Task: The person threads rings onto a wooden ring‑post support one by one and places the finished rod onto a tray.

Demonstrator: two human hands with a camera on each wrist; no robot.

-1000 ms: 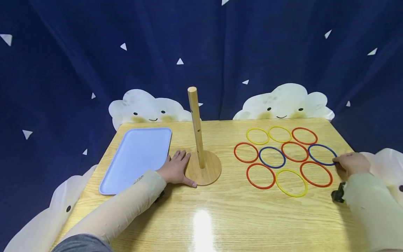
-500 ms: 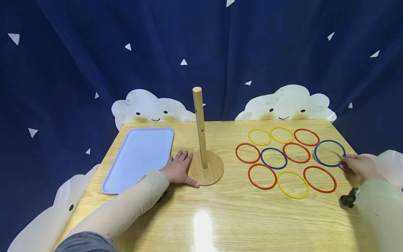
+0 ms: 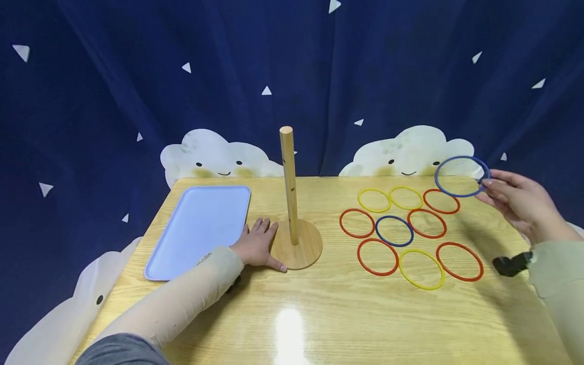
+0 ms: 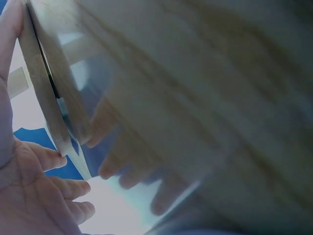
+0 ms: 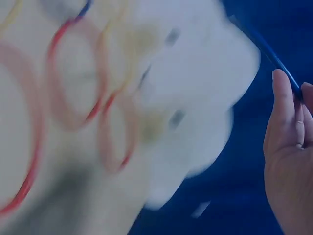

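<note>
My right hand (image 3: 524,203) pinches a blue ring (image 3: 436,175) by its right side, above the table's back right corner. In the right wrist view the blue ring (image 5: 271,54) sits between thumb and fingers. My left hand (image 3: 257,246) lies with fingers spread against the left edge of the round wooden base (image 3: 310,246), from which a wooden post (image 3: 290,187) stands upright. The left wrist view shows the left hand (image 4: 36,186) at the base's edge (image 4: 41,83). Several rings lie flat on the table, among them another blue ring (image 3: 378,230), a red ring (image 3: 481,268) and a yellow ring (image 3: 442,276).
A light blue tray (image 3: 201,228) lies left of the post on the wooden table (image 3: 356,314). Behind the table hangs a dark blue curtain (image 3: 228,116) with white triangles and clouds. A black device (image 3: 511,264) is at the right wrist.
My right hand has taken the blue ring at the far right off the table and raised it up and back. The nearby red ring shifted slightly forward. The left hand stays at the base.
</note>
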